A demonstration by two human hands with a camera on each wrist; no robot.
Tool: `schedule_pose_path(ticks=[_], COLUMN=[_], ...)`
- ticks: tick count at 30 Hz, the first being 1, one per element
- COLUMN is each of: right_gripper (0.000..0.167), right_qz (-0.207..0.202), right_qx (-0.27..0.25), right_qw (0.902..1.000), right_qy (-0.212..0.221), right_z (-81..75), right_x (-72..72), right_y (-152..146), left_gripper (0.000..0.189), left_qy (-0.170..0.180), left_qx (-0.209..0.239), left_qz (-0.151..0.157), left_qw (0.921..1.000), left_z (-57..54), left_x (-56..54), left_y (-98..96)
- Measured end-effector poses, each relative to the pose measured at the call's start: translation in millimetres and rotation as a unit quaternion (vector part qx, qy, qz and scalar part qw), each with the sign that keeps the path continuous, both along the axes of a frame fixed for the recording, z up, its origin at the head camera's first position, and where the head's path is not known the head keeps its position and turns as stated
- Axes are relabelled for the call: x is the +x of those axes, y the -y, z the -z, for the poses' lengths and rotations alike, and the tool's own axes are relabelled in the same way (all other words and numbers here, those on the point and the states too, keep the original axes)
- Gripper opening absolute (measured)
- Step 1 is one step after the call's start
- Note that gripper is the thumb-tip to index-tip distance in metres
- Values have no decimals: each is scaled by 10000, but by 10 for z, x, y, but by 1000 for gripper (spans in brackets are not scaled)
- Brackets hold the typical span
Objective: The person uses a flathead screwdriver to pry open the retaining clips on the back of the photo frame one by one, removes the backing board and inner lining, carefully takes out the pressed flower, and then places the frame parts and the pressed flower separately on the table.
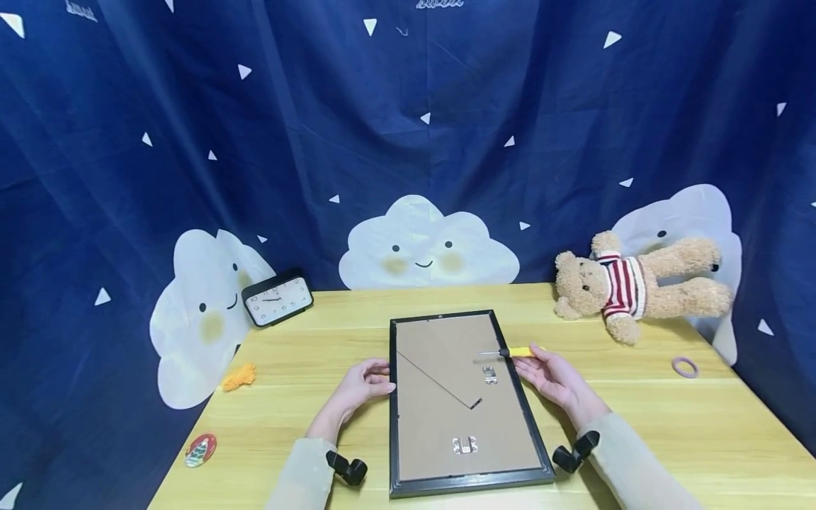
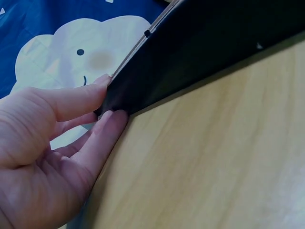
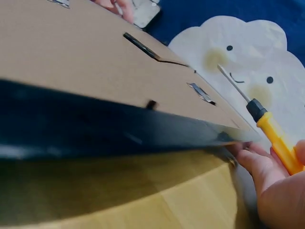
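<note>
A black picture frame [image 1: 472, 484] lies face down on the table, its brown backing board [image 1: 440, 425] upward. Two metal hangers [image 1: 465, 445] and a thin bent metal rod [image 1: 435, 380] show on the board. My left hand [image 1: 357, 393] pinches the frame's left side, thumb [image 2: 78, 101] at the upper edge and fingers [image 2: 107, 136] low on it. Between thumb and fingers, my right hand [image 1: 561, 382] holds a yellow-handled screwdriver [image 3: 276, 143], its metal shaft pointing left over the board. The same hand's fingertips are at the frame's right side.
A black-rimmed clock [image 1: 278, 299] stands at the back left, with an orange yarn bundle [image 1: 239, 377] and a round Christmas-tree badge [image 1: 200, 450] nearer. A teddy bear [image 1: 627, 287] lies at the back right, a purple ring [image 1: 685, 367] before it. A blue curtain [image 1: 382, 142] hangs behind.
</note>
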State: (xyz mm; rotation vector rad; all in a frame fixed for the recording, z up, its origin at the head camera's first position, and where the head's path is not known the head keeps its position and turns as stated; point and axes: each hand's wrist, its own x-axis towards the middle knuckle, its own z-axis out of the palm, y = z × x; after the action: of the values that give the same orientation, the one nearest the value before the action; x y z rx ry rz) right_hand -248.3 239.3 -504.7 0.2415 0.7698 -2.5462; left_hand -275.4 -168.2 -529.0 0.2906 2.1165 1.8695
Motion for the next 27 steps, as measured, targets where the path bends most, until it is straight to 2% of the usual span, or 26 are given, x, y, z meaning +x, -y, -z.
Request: schedule_pose_path(ticks=[2, 5, 8, 12, 16, 20, 23, 25, 27], right_gripper=[37, 43, 47, 42, 34, 33, 31, 28, 24], right_qz=[-101, -297, -372, -37, 382, 481, 510, 628, 759], right_qx=[-210, -629, -926, -953, -1054, -1180, -780, -181, 447], right_qw=[9997, 9976, 9950, 9953, 9934, 9918, 9956, 9977, 9956], right_qy=[9, 16, 54, 187, 255, 86, -79, -196, -332], right_z=[16, 37, 24, -9, -5, 15, 22, 18, 12], right_x=[-16, -11, 27, 128, 273, 401, 470, 505, 536], right_y=[-56, -232, -472, -772, -997, -1110, -1133, -1134, -1128], left_gripper=[61, 62, 63, 65, 65, 66, 65, 65, 65], left_qy=[31, 116, 147, 113, 56, -29, -52, -52, -72], left_qx=[8, 29, 77, 8, -42, -113, -196, -241, -277], left_qz=[-3, 67, 74, -21, -31, -46, -47, -44, -31], left_qw=[10000, 9999, 9998, 9999, 10000, 9999, 9998, 9997, 9996], left_z=[-8, -109, -119, -30, -22, 1, 19, 20, 21], left_x=[0, 44, 45, 15, 23, 5, -12, -16, -18], left_y=[-3, -26, -30, 7, 19, 28, 26, 18, 11])
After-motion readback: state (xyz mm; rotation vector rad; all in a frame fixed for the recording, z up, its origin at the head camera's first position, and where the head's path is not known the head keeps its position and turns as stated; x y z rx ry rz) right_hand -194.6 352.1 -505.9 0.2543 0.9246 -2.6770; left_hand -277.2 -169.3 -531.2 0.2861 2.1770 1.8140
